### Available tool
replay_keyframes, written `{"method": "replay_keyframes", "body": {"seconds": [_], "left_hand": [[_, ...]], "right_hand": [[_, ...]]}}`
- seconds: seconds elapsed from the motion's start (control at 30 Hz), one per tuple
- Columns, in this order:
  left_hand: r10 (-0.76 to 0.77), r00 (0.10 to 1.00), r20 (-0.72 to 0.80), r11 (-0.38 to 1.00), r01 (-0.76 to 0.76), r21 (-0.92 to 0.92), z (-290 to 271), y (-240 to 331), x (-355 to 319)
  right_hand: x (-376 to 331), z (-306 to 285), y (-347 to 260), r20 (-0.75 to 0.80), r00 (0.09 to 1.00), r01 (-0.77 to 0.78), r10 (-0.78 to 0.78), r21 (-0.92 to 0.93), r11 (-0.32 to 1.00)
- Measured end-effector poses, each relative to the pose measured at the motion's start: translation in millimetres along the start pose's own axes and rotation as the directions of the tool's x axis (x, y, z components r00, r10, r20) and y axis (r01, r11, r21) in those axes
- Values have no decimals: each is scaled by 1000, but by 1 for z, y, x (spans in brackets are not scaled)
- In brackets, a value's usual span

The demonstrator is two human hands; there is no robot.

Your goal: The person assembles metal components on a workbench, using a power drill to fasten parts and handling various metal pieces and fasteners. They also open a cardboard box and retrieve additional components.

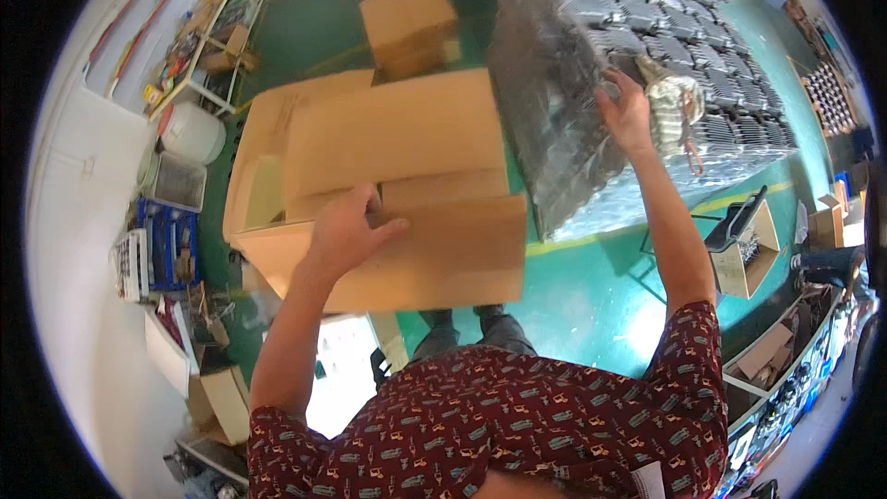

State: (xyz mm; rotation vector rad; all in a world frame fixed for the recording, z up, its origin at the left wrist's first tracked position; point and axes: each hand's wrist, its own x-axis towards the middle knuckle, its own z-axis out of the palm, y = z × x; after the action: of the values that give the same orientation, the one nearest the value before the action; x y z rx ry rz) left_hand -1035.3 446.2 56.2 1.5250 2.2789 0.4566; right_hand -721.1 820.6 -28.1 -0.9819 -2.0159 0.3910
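A large cardboard box (397, 139) stands in front of me, with its top flaps spread apart. My left hand (346, 231) is at the near flap (443, 254), fingers curled over its upper edge and thumb along the outer face. To the right, my right hand (626, 111) reaches up to the edge of a tall stack of grey finned parts (665, 46) wrapped in clear film (564, 102). Its fingers are bent and apart, close to the film; whether they touch it is unclear. Beside that hand, a pale striped cloth item (673, 97), perhaps a glove, rests on the stack.
Behind the box is a smaller carton (407, 23). Shelving (208, 46), a white drum (192, 132) and blue crates (171, 245) line the left wall. On the right stand a black chair (737, 217) and an open carton of small metal parts (753, 254).
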Motion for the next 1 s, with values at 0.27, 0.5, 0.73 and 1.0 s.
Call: {"method": "replay_keyframes", "body": {"seconds": [0.27, 0.5, 0.73, 1.0], "left_hand": [[123, 985, 122, 992, -124, 3, -26, 41, -128], [257, 965, 60, 967, -256, -13, 13, 23, -211], [76, 877, 474, 991, -119, 61, 91, -30, -271], [2, 949, 314, 977, 65, -203, 288, -151, -318]], "right_hand": [[-81, 26, -165, 538, 803, -85, -259, 533, 842], [-186, 10, -265, 819, 337, 18, -465, 488, 873], [-282, 59, -274, 884, 244, 313, -399, 318, 895], [-351, 118, -256, 673, 669, 540, -317, -147, 829]]}}
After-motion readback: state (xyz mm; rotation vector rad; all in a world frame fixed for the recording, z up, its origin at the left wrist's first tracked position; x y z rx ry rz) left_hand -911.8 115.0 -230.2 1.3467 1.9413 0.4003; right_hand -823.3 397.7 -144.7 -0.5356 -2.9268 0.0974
